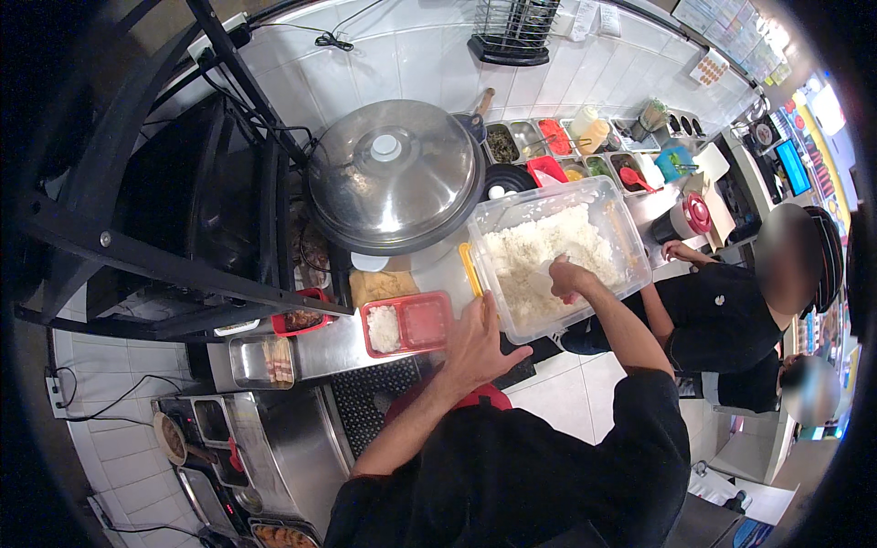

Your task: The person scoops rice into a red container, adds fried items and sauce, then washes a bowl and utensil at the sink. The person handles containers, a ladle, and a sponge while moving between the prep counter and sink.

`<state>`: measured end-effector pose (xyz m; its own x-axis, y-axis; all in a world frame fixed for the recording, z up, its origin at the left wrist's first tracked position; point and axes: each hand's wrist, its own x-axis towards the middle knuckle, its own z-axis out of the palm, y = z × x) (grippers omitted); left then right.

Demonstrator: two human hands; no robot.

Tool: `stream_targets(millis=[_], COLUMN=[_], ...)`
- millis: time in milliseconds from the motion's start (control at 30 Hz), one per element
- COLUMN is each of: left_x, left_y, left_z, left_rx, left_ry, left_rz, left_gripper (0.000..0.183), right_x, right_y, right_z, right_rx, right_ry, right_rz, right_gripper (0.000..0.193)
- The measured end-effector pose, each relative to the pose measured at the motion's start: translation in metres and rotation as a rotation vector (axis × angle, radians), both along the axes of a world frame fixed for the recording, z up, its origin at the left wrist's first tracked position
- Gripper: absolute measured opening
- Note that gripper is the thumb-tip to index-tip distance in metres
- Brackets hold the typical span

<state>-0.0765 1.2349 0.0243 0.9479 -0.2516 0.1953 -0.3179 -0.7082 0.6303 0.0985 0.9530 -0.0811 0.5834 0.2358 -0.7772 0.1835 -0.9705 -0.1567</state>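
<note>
A clear plastic tub (pixel 630 290) of white rice (pixel 548 239) stands before me, a yellow latch (pixel 470 269) along its left side. My right hand (pixel 570 277) is down inside the tub over the rice, its fingers closed. A bit of red shows under that hand, but what it grips is mostly hidden. My left hand (pixel 477 342) is open, thumb stretched apart, its fingertips by the tub's lower left side; whether they touch it I cannot tell. Just left of it lies a red two-compartment tray (pixel 426 323), with rice in its left compartment and the right one bare.
A large round cooker with a metal lid (pixel 393 173) stands behind the tray. Metal pans of toppings (pixel 502 143) line the back right. A black rack (pixel 183 265) rises at left. A co-worker (pixel 713 315) stands close on the right. A pan of rolled strips (pixel 262 362) sits at left.
</note>
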Motion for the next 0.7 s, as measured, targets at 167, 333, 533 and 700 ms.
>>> stream_targets(millis=[167,333,533,700], left_x=[0.003,0.004,0.003,0.002], left_y=[-0.007,-0.008,-0.007,-0.009], left_z=[-0.013,-0.019,-0.02,-0.021], left_rx=[0.017,0.027,0.039,0.06], left_ry=[0.002,0.033,0.06,0.101], left_rz=[0.017,0.024,0.055,0.084], left_gripper=[0.114,0.114,0.115,0.117], right_x=[0.023,0.021,0.006,-0.011], right_y=[0.004,-0.001,0.014,0.036], right_z=[-0.001,-0.018,-0.066,-0.031], right_rx=[-0.063,0.04,-0.022,0.046], right_ry=[0.025,-0.203,-0.199,0.066], right_rz=[-0.08,-0.195,0.508,-0.242], right_gripper=[0.083,0.068,0.049,0.088])
